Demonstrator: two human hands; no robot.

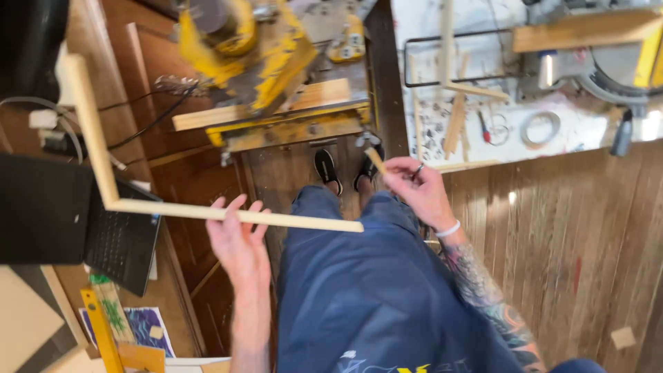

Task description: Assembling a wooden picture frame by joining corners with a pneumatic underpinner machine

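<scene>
My left hand (238,242) holds an L-shaped frame of pale wood strips (103,173) by its long lower strip, with the corner at the left and the other leg rising toward the top left. My right hand (418,186) pinches a small pale wood offcut (375,159) between its fingers, in front of me at waist height. Below both hands are my blue shorts and black shoes. Straight ahead stands a yellow miter saw (255,62) with a wood board (276,103) lying across its bed.
A dark laptop (62,221) sits on the bench at left, with a yellow level (103,331) below it. A second saw (608,62), wood scraps, a tape roll (540,128) and a black metal frame lie on the white sheet at upper right. Wooden floor fills the right side.
</scene>
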